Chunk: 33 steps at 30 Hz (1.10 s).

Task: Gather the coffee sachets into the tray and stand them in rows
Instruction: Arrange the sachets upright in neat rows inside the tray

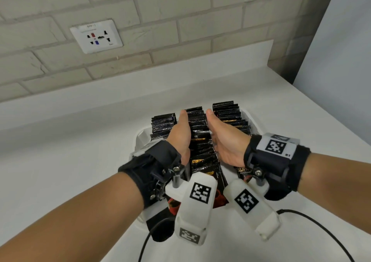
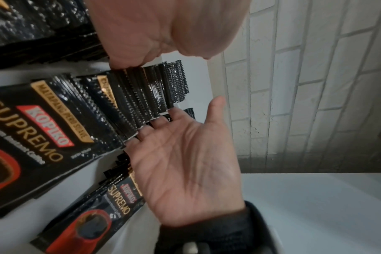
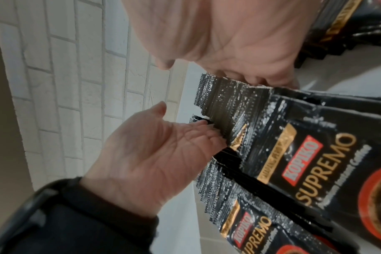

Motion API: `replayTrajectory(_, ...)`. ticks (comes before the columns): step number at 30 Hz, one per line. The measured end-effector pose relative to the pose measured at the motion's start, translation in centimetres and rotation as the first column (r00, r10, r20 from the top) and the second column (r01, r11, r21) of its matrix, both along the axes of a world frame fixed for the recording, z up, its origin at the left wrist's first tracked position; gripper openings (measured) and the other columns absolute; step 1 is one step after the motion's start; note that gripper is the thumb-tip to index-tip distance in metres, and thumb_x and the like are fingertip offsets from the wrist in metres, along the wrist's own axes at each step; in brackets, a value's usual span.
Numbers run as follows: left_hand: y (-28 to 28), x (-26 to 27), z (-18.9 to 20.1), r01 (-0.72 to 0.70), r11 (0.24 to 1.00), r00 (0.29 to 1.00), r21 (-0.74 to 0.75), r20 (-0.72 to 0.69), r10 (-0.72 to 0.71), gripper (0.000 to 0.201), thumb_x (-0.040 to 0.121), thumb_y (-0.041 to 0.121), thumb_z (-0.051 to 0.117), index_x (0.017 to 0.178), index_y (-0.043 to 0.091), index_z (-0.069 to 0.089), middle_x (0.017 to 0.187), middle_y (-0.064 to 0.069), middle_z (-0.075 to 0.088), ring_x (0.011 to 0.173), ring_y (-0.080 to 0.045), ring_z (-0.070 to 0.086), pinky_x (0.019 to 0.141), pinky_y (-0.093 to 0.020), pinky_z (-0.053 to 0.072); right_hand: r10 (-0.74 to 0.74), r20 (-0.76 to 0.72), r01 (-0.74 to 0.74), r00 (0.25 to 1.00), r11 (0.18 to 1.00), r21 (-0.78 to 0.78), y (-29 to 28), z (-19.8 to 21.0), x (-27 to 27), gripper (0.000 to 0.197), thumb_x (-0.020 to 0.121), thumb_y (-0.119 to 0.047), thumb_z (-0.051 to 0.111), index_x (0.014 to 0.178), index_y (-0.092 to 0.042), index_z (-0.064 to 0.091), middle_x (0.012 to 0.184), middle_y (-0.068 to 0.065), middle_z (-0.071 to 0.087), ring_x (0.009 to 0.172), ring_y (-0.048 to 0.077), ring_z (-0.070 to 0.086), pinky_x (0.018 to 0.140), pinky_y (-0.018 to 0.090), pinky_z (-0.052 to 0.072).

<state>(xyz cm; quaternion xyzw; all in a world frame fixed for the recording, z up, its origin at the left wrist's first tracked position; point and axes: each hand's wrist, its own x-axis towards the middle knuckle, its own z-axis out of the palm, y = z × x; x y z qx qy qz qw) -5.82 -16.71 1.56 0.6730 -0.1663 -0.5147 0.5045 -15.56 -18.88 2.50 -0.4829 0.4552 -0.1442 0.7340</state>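
A white tray [image 1: 140, 139] on the counter holds black Kopiko coffee sachets standing in three rows. My left hand [image 1: 180, 133] and right hand [image 1: 222, 141] flank the middle row [image 1: 198, 133], palms facing each other, thumbs pointing forward. The fingers of both hands reach down into the gaps beside that row and press its sides. The left row [image 1: 163, 125] and right row [image 1: 230, 117] stand outside the hands. The left wrist view shows my right hand [image 2: 180, 163] flat, its fingertips tucked behind the middle row [image 2: 141, 96]. In the right wrist view, my left hand [image 3: 146, 154] mirrors that against the same row [image 3: 250, 111].
The tray sits on a white counter [image 1: 70, 141] against a brick wall with a socket plate [image 1: 96, 36]. A black cable [image 1: 313, 227] trails across the counter at the near right. The counter's edge runs along the right, beside a grey panel.
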Motion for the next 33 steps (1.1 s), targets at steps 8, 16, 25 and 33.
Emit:
replayTrajectory(8, -1.2, 0.8, -1.7, -0.042, 0.999, 0.999, 0.002, -0.022, 0.042, 0.097, 0.063, 0.081, 0.037, 0.123, 0.006, 0.055, 0.133, -0.014, 0.053, 0.121, -0.030, 0.051, 0.105, -0.048, 0.037, -0.077, -0.042, 0.075, 0.996, 0.997, -0.032, -1.5, -0.2, 0.5, 0.066, 0.094, -0.056, 0.019, 0.146, -0.016, 0.018, 0.089, -0.008, 0.047, 0.087, 0.004, 0.046, 0.096, 0.024, 0.031)
replayTrajectory(16, -1.0, 0.6, -0.7, 0.017, 1.000, 1.000, 0.003, 0.003, -0.017, 0.078, 0.087, 0.066, 0.029, 0.128, 0.003, 0.049, 0.125, -0.015, 0.058, 0.112, -0.025, 0.058, 0.099, -0.037, 0.045, -0.050, -0.005, 0.050, 0.999, 0.999, -0.022, -1.9, -0.5, 1.4, 0.070, 0.092, -0.060, 0.019, 0.148, -0.017, 0.009, 0.155, 0.003, 0.009, 0.143, 0.015, 0.009, 0.110, 0.030, 0.016)
replayTrajectory(25, 2.3, 0.5, 1.1, 0.244, 0.970, 0.969, 0.019, 0.035, -0.244, 0.056, 0.098, 0.049, 0.027, 0.139, 0.012, 0.036, 0.129, -0.004, 0.051, 0.097, -0.003, 0.055, 0.068, -0.014, 0.049, 0.044, 0.060, -0.048, 0.997, 0.997, 0.067, -1.4, -0.5, -3.1, 0.084, 0.084, -0.066, 0.029, 0.148, -0.021, -0.003, 0.154, 0.012, -0.003, 0.143, 0.023, 0.000, 0.115, 0.043, 0.007)
replayTrajectory(33, 4.1, -0.1, -0.3, 0.214, 0.976, 0.977, 0.048, -0.021, -0.213, 0.068, 0.094, 0.053, 0.036, 0.149, 0.017, 0.018, 0.156, -0.004, 0.019, 0.143, -0.017, 0.018, 0.118, -0.040, 0.011, 0.143, -0.015, -0.140, 0.990, 0.984, 0.106, 1.0, -0.6, -4.3, 0.084, 0.082, -0.066, 0.030, 0.148, -0.024, -0.002, 0.152, 0.019, 0.006, 0.140, 0.027, 0.019, 0.116, 0.043, 0.010)
